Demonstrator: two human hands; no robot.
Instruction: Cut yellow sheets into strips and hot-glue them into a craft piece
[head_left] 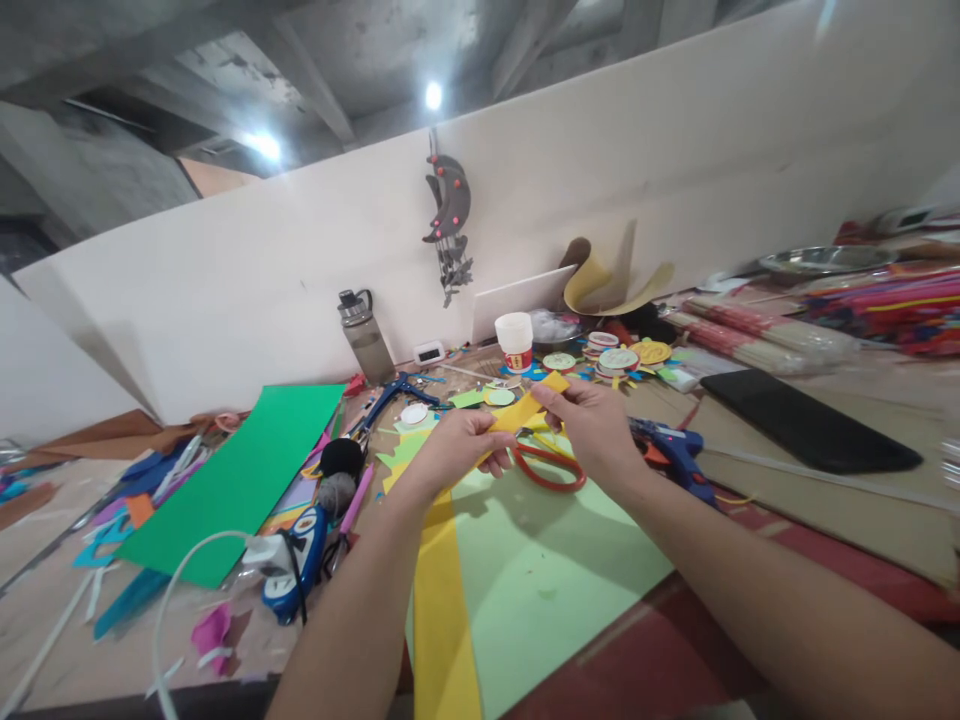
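A narrow yellow paper strip (517, 412) is stretched between my two hands above the work surface. My left hand (469, 440) pinches its near end, and my right hand (581, 415) grips it close to the far end. Just under my hands lie scissors with red-orange handles (551, 484), their blades mostly hidden. Beneath them is a light green paper sheet (555, 590). A longer yellow paper piece (442, 620) runs along the sheet's left side toward me.
Left are a green sheet (247, 470), a blue-white power strip (296, 575) and a pink marker (356, 500). A blue glue gun (679, 455) and black phone-like slab (810, 420) lie right. Behind stand a bottle (366, 340), a paper cup (515, 345) and several round paper pieces (619, 362).
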